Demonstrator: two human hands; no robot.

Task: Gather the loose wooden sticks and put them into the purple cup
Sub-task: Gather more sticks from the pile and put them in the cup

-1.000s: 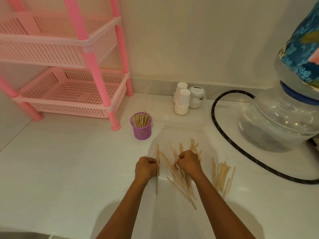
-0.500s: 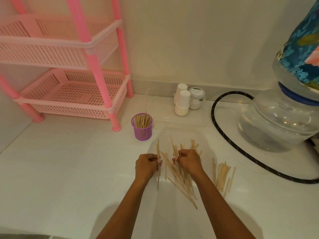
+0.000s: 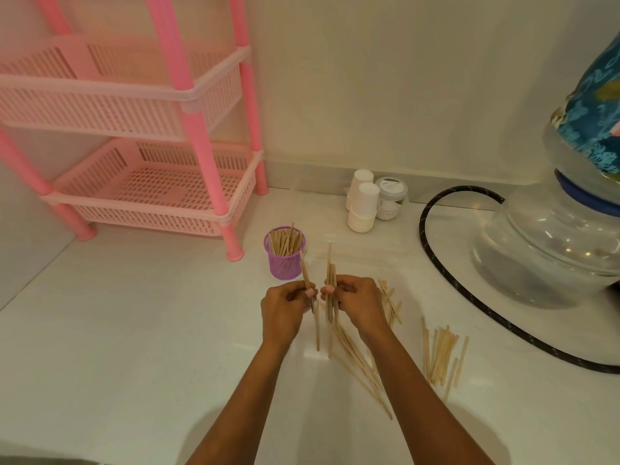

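Observation:
The purple mesh cup [image 3: 284,260] stands on the white counter, holding several wooden sticks upright. Just in front of it, my left hand [image 3: 285,310] pinches a single wooden stick [image 3: 317,330] that points up toward the cup. My right hand [image 3: 359,305] grips a small bundle of sticks [image 3: 331,276], held nearly upright. Loose sticks [image 3: 355,357] lie fanned on the counter below my right hand. A second pile of sticks [image 3: 441,355] rests further right, and a few sticks [image 3: 391,298] peek out behind my right hand.
A pink plastic basket shelf [image 3: 151,186] stands at the back left. White paper cups [image 3: 362,209] and a small jar [image 3: 391,198] sit by the wall. A black hose [image 3: 432,250] curves around a large clear water bottle [image 3: 550,250] at the right.
Both hands have lifted off the counter and come closer together. The right hand has raised a bundle of sticks upright, and the left hand's stick now tilts toward the cup.

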